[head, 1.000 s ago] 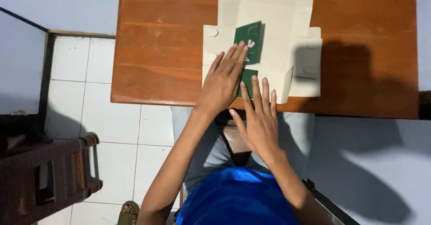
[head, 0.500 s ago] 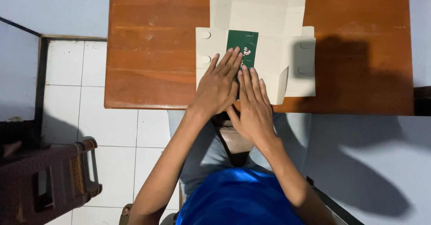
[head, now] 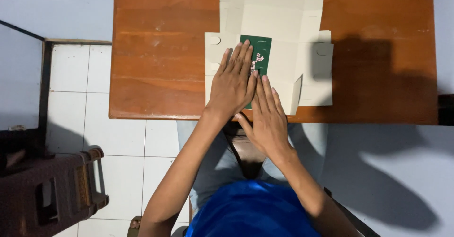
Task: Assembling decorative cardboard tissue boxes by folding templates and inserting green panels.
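A flattened cream cardboard box (head: 274,15) lies unfolded on the wooden table (head: 161,57). On its middle panel rests a dark green card (head: 262,48) with small pink flowers. My left hand (head: 234,83) lies flat, palm down, over the card's left part, fingers together. My right hand (head: 267,114) presses flat beside it at the table's near edge, touching the left hand and covering the card's lower end. A small cardboard flap (head: 296,94) stands up just right of my right hand.
A dark brown plastic stool (head: 52,194) stands on the white tiled floor (head: 75,81) at lower left. A grey wall or surface (head: 392,171) lies to the right, below the table's edge. My knees sit under the table's near edge.
My right hand has slid forward from the table's edge onto the cardboard beside the left hand. The green card, tilted before, now lies straight under both palms.
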